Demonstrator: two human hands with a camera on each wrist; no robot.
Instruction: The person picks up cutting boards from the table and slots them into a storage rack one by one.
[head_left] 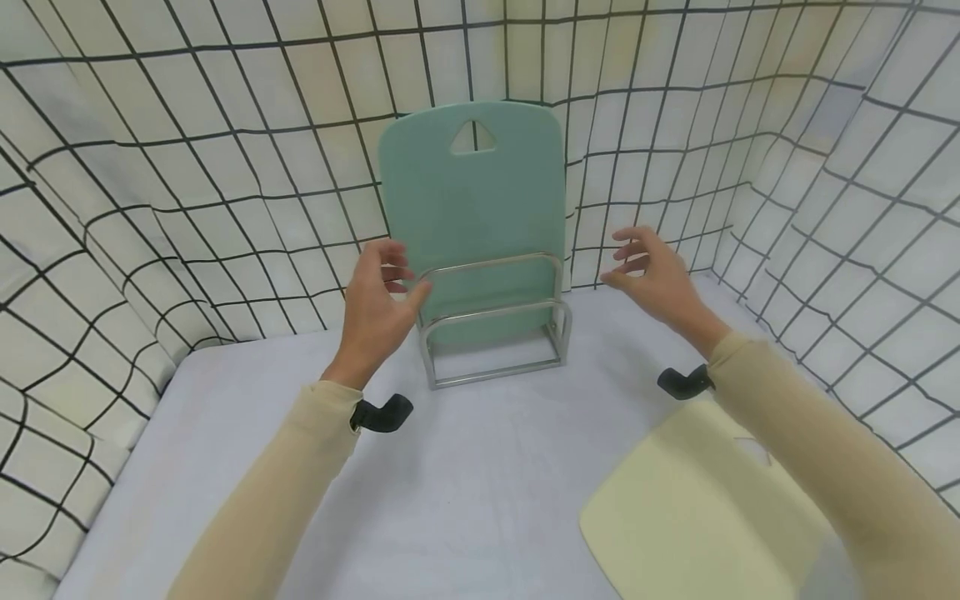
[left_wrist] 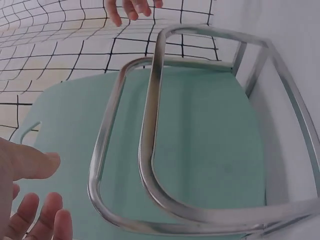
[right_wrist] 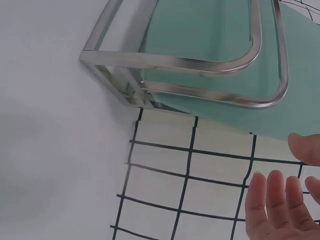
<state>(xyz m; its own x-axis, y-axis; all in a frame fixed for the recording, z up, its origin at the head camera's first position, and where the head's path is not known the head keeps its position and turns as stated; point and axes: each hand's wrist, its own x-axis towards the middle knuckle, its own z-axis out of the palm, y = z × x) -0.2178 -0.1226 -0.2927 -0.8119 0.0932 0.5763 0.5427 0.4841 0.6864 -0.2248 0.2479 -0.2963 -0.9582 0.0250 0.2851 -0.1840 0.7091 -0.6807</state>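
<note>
A green cutting board (head_left: 472,200) with a triangular hole near its top stands upright in a metal rack (head_left: 495,312). The rack's two rounded bars cross in front of the board in the left wrist view. My left hand (head_left: 377,308) is beside the board's left edge, fingers loosely bent, holding nothing. On the other side, my right hand (head_left: 656,279) hovers apart from the board with its thumb and fingers spread and nothing between them. The right wrist view shows a gap between the right hand's fingers (right_wrist: 276,200) and the rack.
A pale yellow cutting board (head_left: 690,508) lies flat on the white table (head_left: 480,492) at the front right, partly covered by my right sleeve. Behind and at both sides rises white cloth with a black grid (head_left: 285,158).
</note>
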